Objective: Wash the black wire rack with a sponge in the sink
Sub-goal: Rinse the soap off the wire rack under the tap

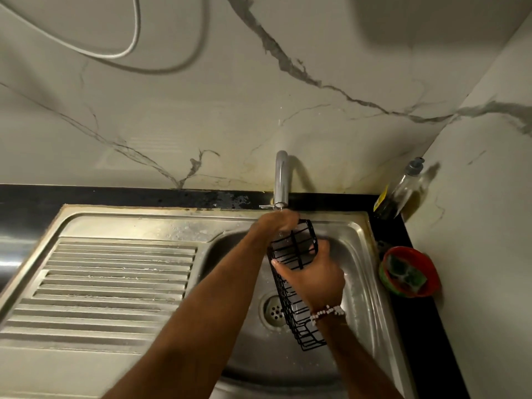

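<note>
Nearest, item one: my right hand (312, 276), with a beaded bracelet (328, 311) at the wrist, is wrapping its fingers (319, 246) narrowly around the right side of the black wire rack (293, 286), thumb pressing the left wire edge. I am holding the rack lengthwise over the sink (357, 226), its near end hanging above the basin beside the drain (275, 311).

Item two: my left hand (276, 221) is closing over the rack's far top corner, directly under the faucet (281, 180). Whether water is running I cannot tell; a thin stream may be falling there.

Item three, right counter: a red bowl (431, 272) is holding the green sponge (406, 276), well apart from both hands.

Item four, far right corner: a soap bottle (403, 191) is standing against the wall.

Risks, as I am judging them: wet wires are likely slipping in my grip, so the rack could be dropping and clattering into the basin; freeing one hand for the sponge is leaving a one-handed hold; reaching right could be knocking the bowl off the counter edge.
</note>
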